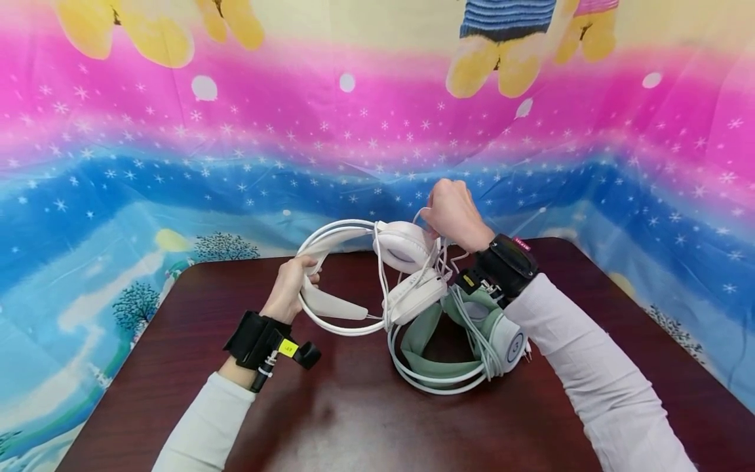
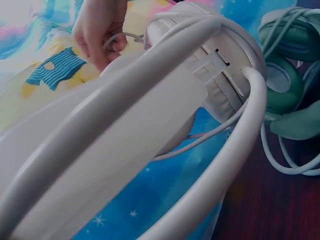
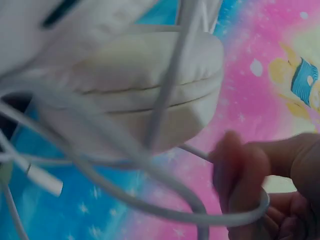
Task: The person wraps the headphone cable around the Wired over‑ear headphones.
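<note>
A pair of white headphones (image 1: 415,298) is held up over the table, its headband gripped on the left side by my left hand (image 1: 287,288). Beyond the ear cups, my right hand (image 1: 454,213) pinches a loop of the white cable (image 3: 225,218) between thumb and fingers. More of this cable winds around the ear cups and crosses the headband opening. In the right wrist view, a cushioned ear cup (image 3: 150,100) is close to the right fingers, and a white cable end (image 3: 45,180) dangles at the left.
A second pair of headphones (image 1: 510,347), green and white with its cable wound round it, lies on the dark red table (image 1: 354,419) below my right forearm. A patterned cloth (image 1: 354,144) hangs behind the table and along both sides.
</note>
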Demonstrator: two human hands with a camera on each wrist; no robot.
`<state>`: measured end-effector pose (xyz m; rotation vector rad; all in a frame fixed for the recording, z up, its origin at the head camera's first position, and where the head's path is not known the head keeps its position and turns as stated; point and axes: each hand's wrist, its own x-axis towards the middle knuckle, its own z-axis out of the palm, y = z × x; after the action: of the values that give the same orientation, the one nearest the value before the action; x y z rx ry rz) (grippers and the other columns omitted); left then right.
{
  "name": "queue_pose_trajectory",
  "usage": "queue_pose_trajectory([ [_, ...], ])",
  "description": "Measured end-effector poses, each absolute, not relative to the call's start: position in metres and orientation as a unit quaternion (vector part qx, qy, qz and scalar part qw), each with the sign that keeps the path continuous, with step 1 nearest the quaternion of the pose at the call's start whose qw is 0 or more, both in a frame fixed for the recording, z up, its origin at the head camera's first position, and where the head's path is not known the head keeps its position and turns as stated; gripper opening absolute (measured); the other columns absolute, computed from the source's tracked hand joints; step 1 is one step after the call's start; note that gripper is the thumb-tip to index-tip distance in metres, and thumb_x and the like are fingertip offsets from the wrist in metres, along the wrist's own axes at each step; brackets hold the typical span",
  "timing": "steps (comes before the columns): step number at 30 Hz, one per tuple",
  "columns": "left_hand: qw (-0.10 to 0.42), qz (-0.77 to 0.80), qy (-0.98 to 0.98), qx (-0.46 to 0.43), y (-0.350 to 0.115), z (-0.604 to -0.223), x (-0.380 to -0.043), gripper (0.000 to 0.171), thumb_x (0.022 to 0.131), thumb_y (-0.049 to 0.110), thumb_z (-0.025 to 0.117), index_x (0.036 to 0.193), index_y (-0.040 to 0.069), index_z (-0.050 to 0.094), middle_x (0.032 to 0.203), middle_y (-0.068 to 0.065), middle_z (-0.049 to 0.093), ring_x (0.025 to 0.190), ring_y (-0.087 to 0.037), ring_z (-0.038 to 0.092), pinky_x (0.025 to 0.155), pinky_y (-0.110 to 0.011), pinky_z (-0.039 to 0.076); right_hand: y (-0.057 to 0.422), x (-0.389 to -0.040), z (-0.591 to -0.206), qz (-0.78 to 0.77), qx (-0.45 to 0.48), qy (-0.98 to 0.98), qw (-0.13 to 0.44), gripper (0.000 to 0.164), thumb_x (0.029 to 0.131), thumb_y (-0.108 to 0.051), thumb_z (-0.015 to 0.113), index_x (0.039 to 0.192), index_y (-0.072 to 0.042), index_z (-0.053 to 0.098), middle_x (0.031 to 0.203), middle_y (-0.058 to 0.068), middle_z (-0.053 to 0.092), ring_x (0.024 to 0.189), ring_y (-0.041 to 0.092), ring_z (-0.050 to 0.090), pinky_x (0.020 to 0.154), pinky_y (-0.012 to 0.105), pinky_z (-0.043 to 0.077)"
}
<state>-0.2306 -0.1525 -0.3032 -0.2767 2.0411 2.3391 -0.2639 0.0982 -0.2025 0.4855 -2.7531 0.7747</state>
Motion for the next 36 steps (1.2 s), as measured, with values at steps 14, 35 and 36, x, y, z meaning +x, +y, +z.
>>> queue_pose_trajectory([
  [14, 0.002, 0.742, 0.663, -0.094, -0.148, -0.314, -0.220, 0.039, 0.099, 0.010, 0.037, 0.134, -0.008, 0.035, 0.112, -0.019, 0.041, 0.074, -0.015, 0.043, 0.067, -0.027, 0.037, 0.090, -0.255, -0.209, 0.555, 0.178, -0.796, -0.161, 0.032, 0.100, -0.002, 0.046, 0.126, 0.015, 0.049, 0.098, 0.020, 0.066, 0.073, 0.017, 0.066, 0.073, 0.031, 0.055],
  [35, -0.003, 0.753, 0.648, -0.112, -0.153, -0.313, -0.213, 0.042, 0.100, 0.011, 0.037, 0.138, -0.007, 0.032, 0.117, -0.019, 0.041, 0.077, -0.014, 0.044, 0.073, -0.028, 0.037, 0.068, -0.220, -0.218, 0.341, 0.283, -0.895, -0.048, 0.047, 0.099, -0.043, 0.048, 0.117, -0.002, 0.062, 0.060, 0.005, 0.060, 0.058, 0.018, 0.050, 0.060, 0.028, 0.036],
  [36, -0.004, 0.753, 0.648, -0.113, -0.154, -0.313, -0.214, 0.042, 0.101, 0.011, 0.036, 0.138, -0.007, 0.032, 0.118, -0.019, 0.040, 0.078, -0.015, 0.044, 0.074, -0.029, 0.037, 0.068, -0.217, -0.215, 0.333, 0.278, -0.899, -0.060, 0.051, 0.100, -0.048, 0.043, 0.110, -0.003, 0.066, 0.064, 0.004, 0.062, 0.066, 0.017, 0.053, 0.065, 0.029, 0.037],
])
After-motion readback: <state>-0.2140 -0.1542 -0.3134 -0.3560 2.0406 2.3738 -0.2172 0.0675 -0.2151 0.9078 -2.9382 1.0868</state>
